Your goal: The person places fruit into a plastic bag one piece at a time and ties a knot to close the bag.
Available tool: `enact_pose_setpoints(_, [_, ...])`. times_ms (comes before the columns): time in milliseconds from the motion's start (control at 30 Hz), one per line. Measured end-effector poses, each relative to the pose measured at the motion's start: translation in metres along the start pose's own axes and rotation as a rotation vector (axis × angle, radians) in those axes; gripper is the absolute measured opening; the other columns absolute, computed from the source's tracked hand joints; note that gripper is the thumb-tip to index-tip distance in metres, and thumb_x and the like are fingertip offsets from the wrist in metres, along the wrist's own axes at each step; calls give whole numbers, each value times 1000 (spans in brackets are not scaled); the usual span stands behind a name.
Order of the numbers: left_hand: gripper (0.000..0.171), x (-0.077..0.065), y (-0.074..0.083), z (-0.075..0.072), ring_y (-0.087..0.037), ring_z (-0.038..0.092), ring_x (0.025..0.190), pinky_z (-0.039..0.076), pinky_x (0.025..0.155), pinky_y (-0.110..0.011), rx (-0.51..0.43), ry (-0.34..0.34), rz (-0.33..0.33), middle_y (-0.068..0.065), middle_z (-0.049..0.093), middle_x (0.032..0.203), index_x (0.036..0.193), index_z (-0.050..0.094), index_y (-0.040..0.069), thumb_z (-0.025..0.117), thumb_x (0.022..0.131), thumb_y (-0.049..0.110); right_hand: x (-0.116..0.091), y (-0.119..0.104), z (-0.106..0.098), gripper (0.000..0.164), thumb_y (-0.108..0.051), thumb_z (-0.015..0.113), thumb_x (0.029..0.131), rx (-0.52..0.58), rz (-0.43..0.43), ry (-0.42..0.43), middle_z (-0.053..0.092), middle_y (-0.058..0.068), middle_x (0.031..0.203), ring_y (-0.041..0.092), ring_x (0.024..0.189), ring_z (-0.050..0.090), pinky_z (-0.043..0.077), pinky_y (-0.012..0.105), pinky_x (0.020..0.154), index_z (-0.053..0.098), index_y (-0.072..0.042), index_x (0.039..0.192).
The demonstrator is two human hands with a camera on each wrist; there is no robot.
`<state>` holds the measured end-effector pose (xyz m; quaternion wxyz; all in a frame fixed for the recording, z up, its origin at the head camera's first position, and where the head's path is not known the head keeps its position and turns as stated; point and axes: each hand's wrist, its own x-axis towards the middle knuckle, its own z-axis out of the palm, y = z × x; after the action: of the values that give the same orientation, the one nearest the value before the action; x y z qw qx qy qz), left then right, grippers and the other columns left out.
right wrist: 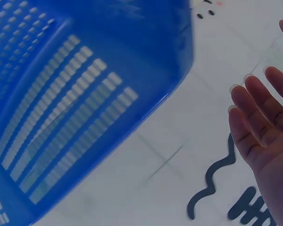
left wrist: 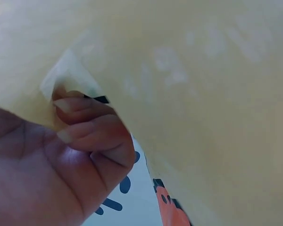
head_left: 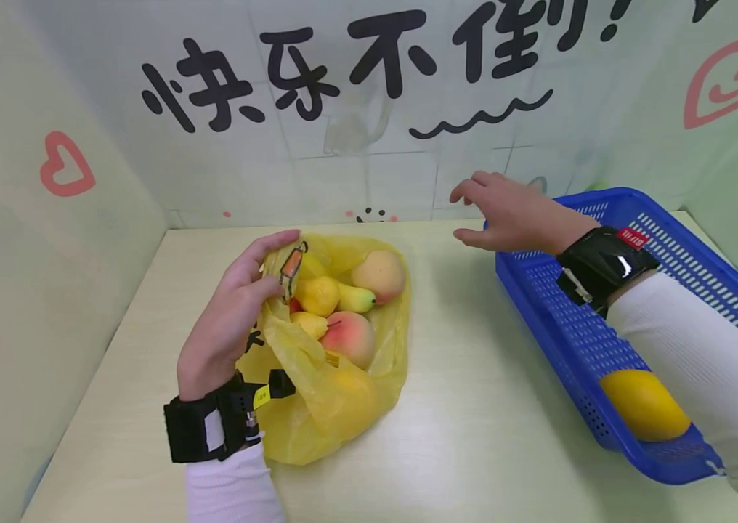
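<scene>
My left hand (head_left: pixel 228 312) grips the upper left edge of a yellow plastic bag (head_left: pixel 343 407); in the left wrist view its fingers (left wrist: pixel 99 134) curl into the film. Inside the bag's mouth lie several fruits: a peach (head_left: pixel 352 338), a paler round fruit (head_left: pixel 378 274), a yellow lemon-like fruit (head_left: pixel 318 296) and yellow pears (head_left: pixel 356 298). Part of the contents is hidden by the film. My right hand (head_left: pixel 506 211) hovers near the far left rim of a blue basket (head_left: pixel 539 349), its fingers loosely spread and holding nothing. A yellow mango-like fruit (head_left: pixel 643 407) sits in the basket's near end.
The pale wooden table (head_left: pixel 454 436) meets a white wall (head_left: pixel 369 181) at the back, printed with black characters and red hearts. Another wall (head_left: pixel 35 240) borders the left side. The basket has raised slotted sides, and my right forearm crosses over it.
</scene>
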<state>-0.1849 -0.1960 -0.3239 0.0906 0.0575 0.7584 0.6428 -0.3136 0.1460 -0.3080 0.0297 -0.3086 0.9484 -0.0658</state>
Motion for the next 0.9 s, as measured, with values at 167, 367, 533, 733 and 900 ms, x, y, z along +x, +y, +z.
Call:
enact_pose_setpoints(167, [63,0,0,0,-37,46,121,58,85,-25,-2,0,6,-16,34,148,152,32,17,32,92,-2,-21,20,-5,55,-36,63,90,5,74,-28,55,19,126,34,115,54,51,52,96,49,-5,133])
enact_pose_setpoints(367, [63,-1,1,0,-36,47,118,58,82,-23,5,8,-13,-13,35,146,152,33,19,33,92,-1,-41,42,-7,58,-38,72,83,14,102,-109,57,18,120,32,110,55,52,53,92,52,-3,125])
enact_pose_setpoints(533, [63,-1,0,0,-37,47,118,57,82,-23,9,9,-13,-13,35,146,152,32,19,33,92,-1,-58,54,-2,61,-41,78,78,76,131,-285,61,13,112,26,100,56,55,47,85,55,-3,119])
enact_pose_setpoints(733, [63,-1,0,0,-37,46,120,57,83,-22,9,11,-17,-12,35,146,152,32,19,33,92,-1,-79,65,7,58,-41,76,79,177,180,-549,61,8,104,19,91,54,55,37,77,54,-4,117])
enact_pose_setpoints(900, [63,-1,0,-1,-37,45,121,57,84,-21,11,10,-7,-13,34,147,152,32,18,33,92,-1,-97,66,19,61,-41,78,78,291,245,-813,59,7,110,21,97,55,58,44,76,53,-5,121])
